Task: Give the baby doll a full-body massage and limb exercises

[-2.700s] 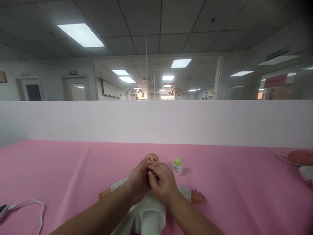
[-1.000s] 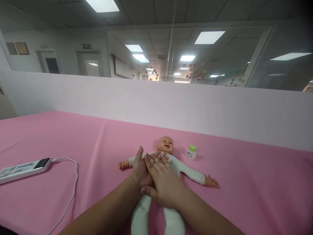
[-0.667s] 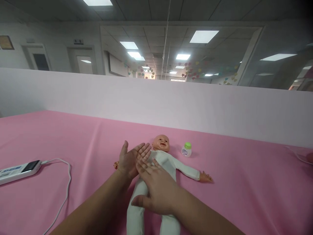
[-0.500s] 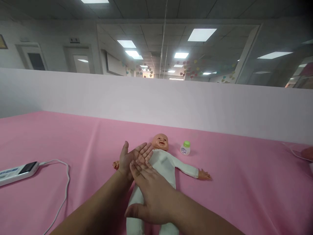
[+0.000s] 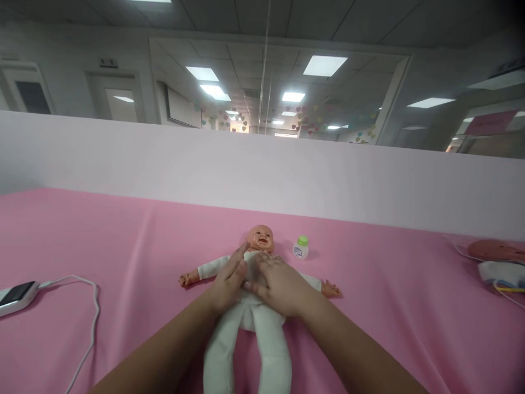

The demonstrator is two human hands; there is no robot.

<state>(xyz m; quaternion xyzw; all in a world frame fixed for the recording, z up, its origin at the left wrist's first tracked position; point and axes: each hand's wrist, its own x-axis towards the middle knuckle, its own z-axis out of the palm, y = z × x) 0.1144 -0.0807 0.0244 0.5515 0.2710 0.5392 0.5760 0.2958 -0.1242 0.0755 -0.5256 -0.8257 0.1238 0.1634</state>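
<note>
A baby doll in a white cloth suit (image 5: 270, 350) lies face up on the pink sheet (image 5: 156, 246), its arms spread and its head toward the white wall. Over the left side of its chest is my left hand (image 5: 229, 282), turned on edge with its fingers stretched out. My right hand (image 5: 279, 282) lies palm down over the chest with its fingers extended, its thumb close to my left hand. Neither hand holds anything I can see. Beside the doll's head, on the right, stands a small clear bottle with a green cap (image 5: 301, 249).
A white device (image 5: 18, 298) with a dark screen and a white cable (image 5: 95, 317) lies at the left. At the right edge are another doll (image 5: 494, 250) and thin tubing. A low white wall (image 5: 262, 172) runs behind, with glass above.
My hands have come apart from their palm-over-palm position and moved over the doll's chest. The view has shifted to the right, showing more of the second doll.
</note>
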